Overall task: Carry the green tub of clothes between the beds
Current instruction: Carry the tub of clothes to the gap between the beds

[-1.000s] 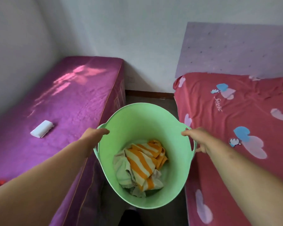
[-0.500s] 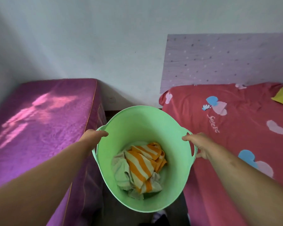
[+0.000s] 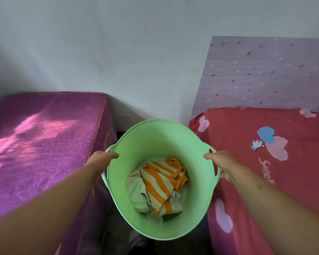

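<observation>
Gripping green tub (image 3: pixel 155 140); red bed (image 3: pixel 265 181) reads "Swee".

We see the green tub (image 3: pixel 175 144) as smooth moulded plastic with a soft, satiny sheen, its inner wall unmarked. The clothes (image 3: pixel 158 186) in its bottom are soft crumpled cloth, matt, one piece in orange and cream stripes, another a plain pale weave. The purple bed (image 3: pixel 44 144) on our left is covered in a finely crinkled fabric that catches the light with a faint lustre, edged with thin orange piping. The red bed (image 3: pixel 265 162) on our right wears a smooth matt printed sheet. The wall (image 3: pixel 118 52) looks like flat matt paint; the lilac panel (image 3: pixel 265 74) has a wood-grain print, dull in finish.
</observation>
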### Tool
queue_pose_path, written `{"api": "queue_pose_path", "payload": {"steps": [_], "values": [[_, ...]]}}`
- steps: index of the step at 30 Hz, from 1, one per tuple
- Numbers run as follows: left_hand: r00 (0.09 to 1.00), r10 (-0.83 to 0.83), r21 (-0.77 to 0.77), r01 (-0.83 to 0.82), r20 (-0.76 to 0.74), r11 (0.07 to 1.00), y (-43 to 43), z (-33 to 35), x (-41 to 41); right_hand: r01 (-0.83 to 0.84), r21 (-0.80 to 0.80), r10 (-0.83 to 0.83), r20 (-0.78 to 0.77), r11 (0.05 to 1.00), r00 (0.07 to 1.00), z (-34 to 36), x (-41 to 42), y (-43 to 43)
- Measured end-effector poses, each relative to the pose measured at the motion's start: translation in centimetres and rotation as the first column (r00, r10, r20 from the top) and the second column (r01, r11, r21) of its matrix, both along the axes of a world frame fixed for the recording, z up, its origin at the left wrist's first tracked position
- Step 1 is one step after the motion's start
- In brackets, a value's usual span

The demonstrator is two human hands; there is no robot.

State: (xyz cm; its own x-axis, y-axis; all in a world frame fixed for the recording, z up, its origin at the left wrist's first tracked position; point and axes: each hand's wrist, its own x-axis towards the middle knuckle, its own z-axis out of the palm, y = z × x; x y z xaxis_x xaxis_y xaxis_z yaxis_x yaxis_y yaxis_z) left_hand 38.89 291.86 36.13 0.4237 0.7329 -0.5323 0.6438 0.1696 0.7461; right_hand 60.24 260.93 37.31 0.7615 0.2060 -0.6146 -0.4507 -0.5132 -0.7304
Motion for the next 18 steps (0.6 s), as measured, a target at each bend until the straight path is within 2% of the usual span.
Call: {"api": "queue_pose_path", "payload": {"steps": [6, 11, 18], "values": [[0.998, -0.048, -0.050, 0.046, -0.041, 0.998, 7.5, -4.3, 7.7, 0.023, -0.028, -0.024, -0.044, 0.999, 0.999, -4.5, 6.5, 6.7], [0.987, -0.112, -0.105, 0.100, -0.116, 0.989, 11.9, -7.7, 12.9, 0.103, -0.052, -0.107, -0.076, 0.993, 0.991, -9.1, 10.8, 11.5], [0.964, -0.188, -0.122, 0.167, -0.188, 0.978, 16.3, -12.3, 19.1, 0.150, -0.122, -0.164, -0.113, 0.981, 0.980, -15.0, 15.7, 15.1]]}}
